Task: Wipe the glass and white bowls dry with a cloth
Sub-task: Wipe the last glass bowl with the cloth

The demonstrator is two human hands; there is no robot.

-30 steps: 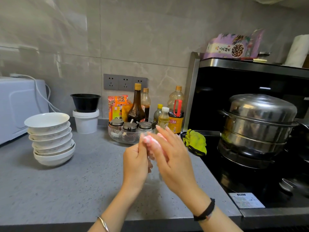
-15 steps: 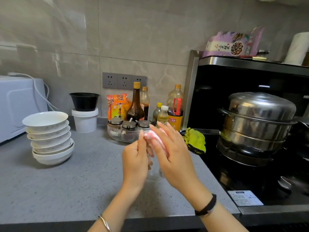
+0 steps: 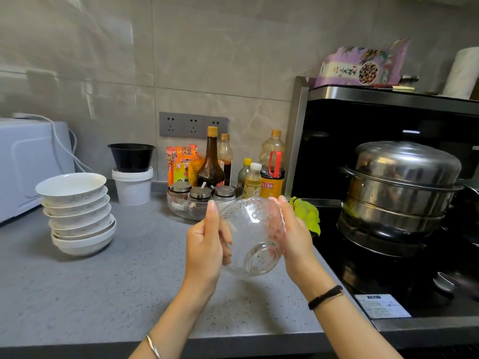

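A clear, dimpled glass bowl [image 3: 252,237] is held above the grey counter [image 3: 103,288], tipped on its side with its base toward me. My left hand [image 3: 207,244] grips its left rim, thumb pointing up. My right hand [image 3: 295,237] holds the right wall, and its fingers show through the glass from inside. A little pink cloth [image 3: 275,200] peeks out at those fingertips; the rest of it is hidden. Several white bowls [image 3: 75,213] stand stacked at the left of the counter.
A glass tray of condiment jars [image 3: 199,200] and several bottles stand just behind the hands. A yellow-green cloth [image 3: 307,216] lies at the stove's edge. A steel steamer pot [image 3: 401,190] sits on the black hob. A white tub with a black bowl on top [image 3: 132,182] and a microwave [image 3: 26,164] stand at the back left.
The hands, pressed together round the pink cloth before, have parted. The glass bowl now shows plainly between them, and the cloth is almost hidden under my right fingers.
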